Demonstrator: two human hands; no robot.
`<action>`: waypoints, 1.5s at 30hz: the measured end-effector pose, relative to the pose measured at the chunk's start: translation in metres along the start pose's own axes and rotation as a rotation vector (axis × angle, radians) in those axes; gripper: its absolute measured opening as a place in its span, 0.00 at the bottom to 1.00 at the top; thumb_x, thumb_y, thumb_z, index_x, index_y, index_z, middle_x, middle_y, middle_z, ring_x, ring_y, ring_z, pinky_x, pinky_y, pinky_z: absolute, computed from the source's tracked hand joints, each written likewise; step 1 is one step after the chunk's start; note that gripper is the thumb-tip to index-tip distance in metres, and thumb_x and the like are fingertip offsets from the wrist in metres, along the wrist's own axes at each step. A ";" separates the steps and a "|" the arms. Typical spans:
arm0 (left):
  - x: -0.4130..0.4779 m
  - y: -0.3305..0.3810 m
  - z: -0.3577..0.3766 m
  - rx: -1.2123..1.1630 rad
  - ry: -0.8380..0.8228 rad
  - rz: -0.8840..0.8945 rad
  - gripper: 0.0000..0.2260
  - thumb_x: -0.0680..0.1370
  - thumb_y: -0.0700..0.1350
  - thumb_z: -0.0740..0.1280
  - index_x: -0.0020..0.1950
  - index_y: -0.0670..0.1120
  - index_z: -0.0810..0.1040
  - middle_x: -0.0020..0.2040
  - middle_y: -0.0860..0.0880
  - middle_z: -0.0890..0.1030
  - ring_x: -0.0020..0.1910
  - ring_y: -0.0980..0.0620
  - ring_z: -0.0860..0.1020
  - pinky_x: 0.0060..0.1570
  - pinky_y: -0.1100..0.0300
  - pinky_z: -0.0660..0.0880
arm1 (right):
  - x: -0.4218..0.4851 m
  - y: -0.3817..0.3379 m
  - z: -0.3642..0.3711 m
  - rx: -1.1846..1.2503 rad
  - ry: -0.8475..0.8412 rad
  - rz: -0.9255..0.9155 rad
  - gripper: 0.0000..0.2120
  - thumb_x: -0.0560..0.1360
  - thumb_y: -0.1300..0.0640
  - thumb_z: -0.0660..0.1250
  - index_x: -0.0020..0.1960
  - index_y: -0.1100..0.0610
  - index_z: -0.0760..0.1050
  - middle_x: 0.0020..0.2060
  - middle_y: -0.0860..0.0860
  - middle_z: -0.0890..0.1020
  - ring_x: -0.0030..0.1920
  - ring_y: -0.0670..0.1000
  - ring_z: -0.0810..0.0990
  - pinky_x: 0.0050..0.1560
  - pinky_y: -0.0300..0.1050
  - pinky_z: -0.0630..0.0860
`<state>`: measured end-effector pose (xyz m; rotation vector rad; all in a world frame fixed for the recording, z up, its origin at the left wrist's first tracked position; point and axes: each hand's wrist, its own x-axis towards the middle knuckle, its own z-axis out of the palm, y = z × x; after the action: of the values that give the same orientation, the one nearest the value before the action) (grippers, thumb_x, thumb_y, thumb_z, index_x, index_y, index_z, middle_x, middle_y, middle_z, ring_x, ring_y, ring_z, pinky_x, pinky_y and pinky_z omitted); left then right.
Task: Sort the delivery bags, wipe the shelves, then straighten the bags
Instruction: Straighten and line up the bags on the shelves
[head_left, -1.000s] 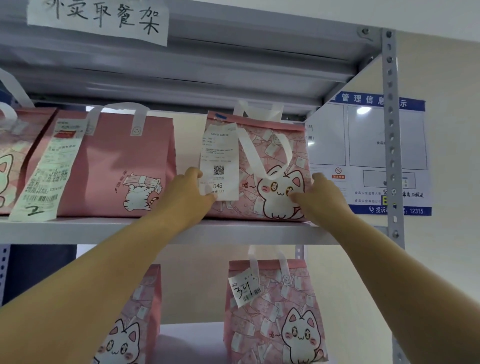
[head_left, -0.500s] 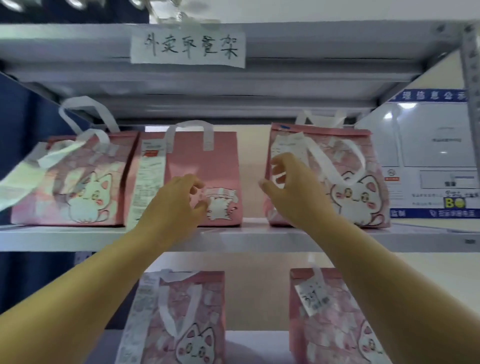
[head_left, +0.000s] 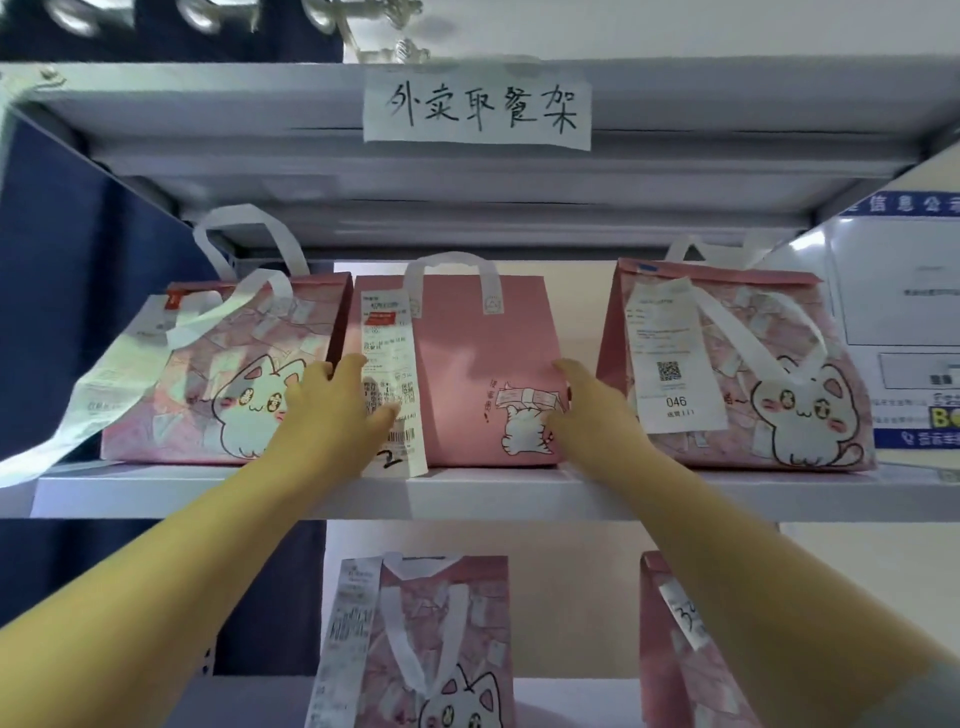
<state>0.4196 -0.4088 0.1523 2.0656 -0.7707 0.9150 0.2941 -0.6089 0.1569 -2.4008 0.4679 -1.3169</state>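
Three pink delivery bags stand on the grey metal shelf (head_left: 467, 499). The plain pink middle bag (head_left: 467, 364) has a long receipt on its left front. My left hand (head_left: 332, 410) presses its left side over the receipt, and my right hand (head_left: 587, 410) presses its right side, so both hands clasp it. The left cat-print bag (head_left: 223, 384) leans beside it, its receipt hanging off the shelf's left end. The right cat-print bag (head_left: 769, 384) carries a receipt marked 046 and stands apart from my right hand.
Two more pink bags (head_left: 441, 644) (head_left: 680, 660) stand on the shelf below. A handwritten paper label (head_left: 478, 111) is taped to the upper shelf edge. A dark blue curtain (head_left: 78, 312) hangs at the left and a notice board (head_left: 904, 312) at the right.
My hands left the right 046 bag, moved left, and now clasp the middle plain pink bag on both sides. The view has shifted left as well.
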 end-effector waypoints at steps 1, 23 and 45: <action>0.001 -0.001 0.002 -0.013 -0.019 0.002 0.28 0.76 0.54 0.64 0.72 0.49 0.59 0.69 0.41 0.64 0.67 0.40 0.63 0.62 0.44 0.66 | -0.001 -0.001 0.000 -0.021 0.010 0.006 0.28 0.74 0.64 0.59 0.71 0.49 0.60 0.53 0.54 0.76 0.37 0.49 0.75 0.31 0.41 0.71; 0.006 0.001 0.019 -0.182 0.042 0.120 0.24 0.75 0.53 0.65 0.68 0.50 0.64 0.64 0.45 0.68 0.53 0.48 0.72 0.47 0.57 0.67 | -0.007 -0.014 -0.019 -0.182 0.325 -0.112 0.21 0.73 0.66 0.64 0.65 0.57 0.70 0.62 0.56 0.71 0.54 0.55 0.73 0.50 0.42 0.67; 0.022 -0.173 -0.082 0.122 0.207 0.056 0.14 0.75 0.48 0.65 0.60 0.47 0.72 0.60 0.45 0.71 0.62 0.42 0.64 0.55 0.52 0.66 | 0.003 -0.173 0.130 0.001 -0.114 -0.350 0.23 0.74 0.55 0.68 0.66 0.52 0.65 0.56 0.53 0.75 0.50 0.53 0.77 0.44 0.43 0.77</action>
<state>0.5321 -0.2527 0.1437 2.0207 -0.6791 1.2123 0.4257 -0.4386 0.1741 -2.6236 0.0137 -1.3006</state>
